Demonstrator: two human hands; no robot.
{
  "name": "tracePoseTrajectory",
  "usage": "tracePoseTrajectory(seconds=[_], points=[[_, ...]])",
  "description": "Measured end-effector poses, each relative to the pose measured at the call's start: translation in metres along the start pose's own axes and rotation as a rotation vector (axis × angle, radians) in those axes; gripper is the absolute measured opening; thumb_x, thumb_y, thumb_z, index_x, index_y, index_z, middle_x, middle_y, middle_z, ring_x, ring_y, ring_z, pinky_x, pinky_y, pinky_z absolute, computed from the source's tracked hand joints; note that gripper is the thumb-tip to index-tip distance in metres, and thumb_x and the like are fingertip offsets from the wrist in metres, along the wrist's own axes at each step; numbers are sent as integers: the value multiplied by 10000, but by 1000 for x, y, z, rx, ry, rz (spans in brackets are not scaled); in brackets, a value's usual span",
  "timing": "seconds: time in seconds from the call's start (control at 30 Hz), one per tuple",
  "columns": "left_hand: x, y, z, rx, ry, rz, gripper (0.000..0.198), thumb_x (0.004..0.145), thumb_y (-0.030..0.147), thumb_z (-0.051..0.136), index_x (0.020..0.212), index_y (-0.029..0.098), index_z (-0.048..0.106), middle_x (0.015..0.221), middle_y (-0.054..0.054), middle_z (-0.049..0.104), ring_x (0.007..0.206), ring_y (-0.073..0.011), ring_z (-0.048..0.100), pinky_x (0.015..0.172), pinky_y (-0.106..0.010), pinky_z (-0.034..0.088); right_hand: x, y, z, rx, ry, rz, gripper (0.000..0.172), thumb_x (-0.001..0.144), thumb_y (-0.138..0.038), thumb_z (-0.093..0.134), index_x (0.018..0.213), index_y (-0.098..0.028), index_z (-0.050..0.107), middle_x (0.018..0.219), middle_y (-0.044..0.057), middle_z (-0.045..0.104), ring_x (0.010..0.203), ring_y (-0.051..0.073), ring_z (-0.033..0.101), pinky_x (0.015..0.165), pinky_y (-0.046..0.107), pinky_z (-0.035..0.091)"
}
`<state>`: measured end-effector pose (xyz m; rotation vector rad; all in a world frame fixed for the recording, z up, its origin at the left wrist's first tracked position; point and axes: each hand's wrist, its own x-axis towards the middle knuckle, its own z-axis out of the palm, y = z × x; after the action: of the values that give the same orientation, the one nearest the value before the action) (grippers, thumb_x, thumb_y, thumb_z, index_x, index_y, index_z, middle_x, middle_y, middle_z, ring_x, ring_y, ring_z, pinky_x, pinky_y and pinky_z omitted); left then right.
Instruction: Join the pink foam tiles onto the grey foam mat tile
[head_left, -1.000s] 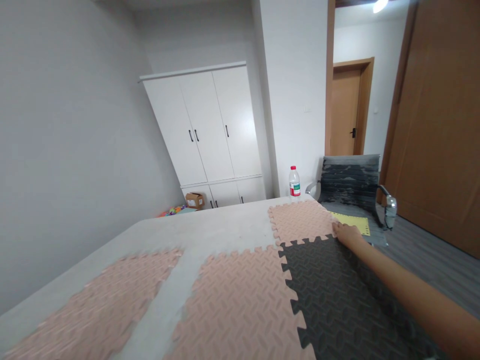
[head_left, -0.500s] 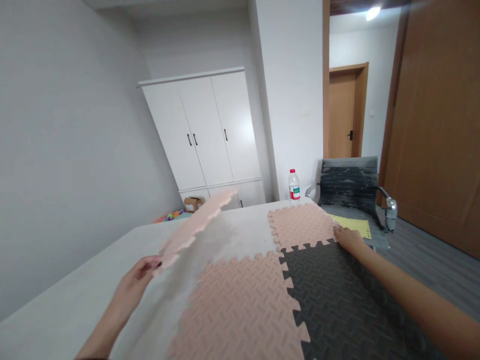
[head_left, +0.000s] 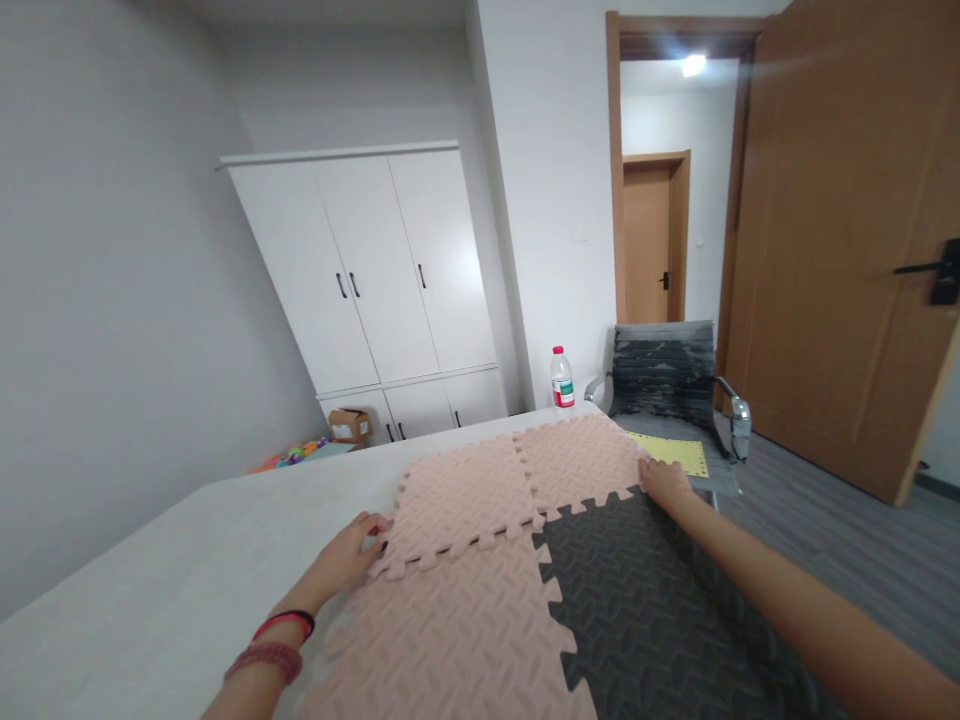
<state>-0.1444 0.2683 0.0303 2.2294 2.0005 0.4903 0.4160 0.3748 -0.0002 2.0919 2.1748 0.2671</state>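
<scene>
Pink and black interlocking foam mat tiles lie on a white table. My left hand (head_left: 352,552) pinches the near left corner of a pink tile (head_left: 461,495) at the far left. That tile's near edge overlaps the toothed edge of a nearer pink tile (head_left: 465,630), and small gaps show along the seam. Its right edge meets another pink tile (head_left: 581,458). My right hand (head_left: 665,482) grips the right edge of this second far tile, near the corner where it meets a black tile (head_left: 637,580). The thumb of my right hand is hidden.
A plastic bottle (head_left: 562,378) with a red cap stands at the table's far edge. Beyond the right edge is a dark chair (head_left: 664,370) with a yellow foam sheet (head_left: 675,454) on its seat. A cardboard box (head_left: 350,427) and colourful toys (head_left: 300,453) sit behind the table.
My left hand has lowered the raised pink tile and moved it right, flat against its neighbours. My right hand stays at the same tile edge. The view has turned slightly right.
</scene>
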Motion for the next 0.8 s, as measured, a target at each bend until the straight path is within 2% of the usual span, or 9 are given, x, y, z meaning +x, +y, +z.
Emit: tracePoseTrajectory(seconds=[0.1, 0.23, 0.5, 0.67, 0.8], points=[[2, -7, -3, 56, -20, -49, 281, 800, 413, 401, 914, 227, 579, 984, -35, 614, 944, -202, 586, 879, -303, 427, 2, -1, 0, 6, -7, 7, 461, 891, -94, 243, 1265, -113, 512, 1174, 224, 583, 1051, 289, 585, 818, 452, 432], [1, -4, -4, 137, -42, -93, 279, 812, 384, 393, 956, 251, 592, 996, -23, 623, 913, -192, 606, 846, -294, 443, 3, -1, 0, 25, -16, 13, 451, 896, -98, 243, 1258, -94, 512, 1173, 238, 580, 1065, 289, 580, 815, 457, 434], [1, 10, -5, 258, -36, -114, 353, 856, 315, 348, 1122, 241, 569, 1183, -69, 573, 1045, -190, 593, 935, -309, 417, 3, -4, -2, 35, -24, 37, 447, 898, -78, 247, 1248, -63, 523, 1155, 255, 585, 1058, 303, 585, 832, 479, 424], [-3, 20, 4, 286, -96, -108, 486, 873, 451, 333, 1279, 242, 501, 1355, -84, 500, 1203, -217, 510, 995, -335, 389, 1, -6, -5, 41, -24, 34, 456, 898, -77, 243, 1260, -59, 519, 1162, 261, 581, 1048, 312, 589, 824, 494, 422], [-9, 22, 12, 298, -144, -130, 634, 850, 558, 335, 1400, 243, 376, 1466, -98, 390, 1336, -264, 371, 1051, -420, 339, 2, -7, -5, 38, -27, 44, 467, 883, -58, 242, 1255, -57, 524, 1156, 266, 582, 1045, 315, 591, 814, 502, 423]])
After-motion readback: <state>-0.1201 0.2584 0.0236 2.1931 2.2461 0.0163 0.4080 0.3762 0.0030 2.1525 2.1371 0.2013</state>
